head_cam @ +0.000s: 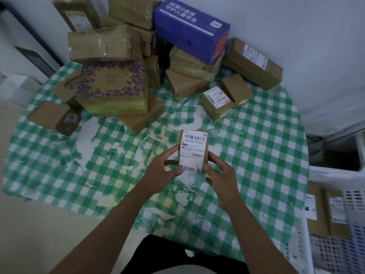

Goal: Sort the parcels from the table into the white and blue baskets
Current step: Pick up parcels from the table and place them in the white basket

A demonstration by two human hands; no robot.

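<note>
Both hands meet over the table centre, holding one small parcel (193, 150) label-up, above the cloth. Left hand (161, 172): fingers curled round the parcel's left edge, thumb on its lower corner. Right hand (221, 172): thumb pinching the lower right corner, fingers curled behind. Label shows barcodes and printed text.

Table (256, 155): green-and-white check cloth. White basket (335, 252) at 4 o'clock, brown parcels already inside. Remaining pile of parcels from 10 to 1 o'clock at the far edge: purple-patterned box (113, 87) at 11, blue box (190, 28) at 12 on top, labelled small box (217, 101) at 1.
</note>
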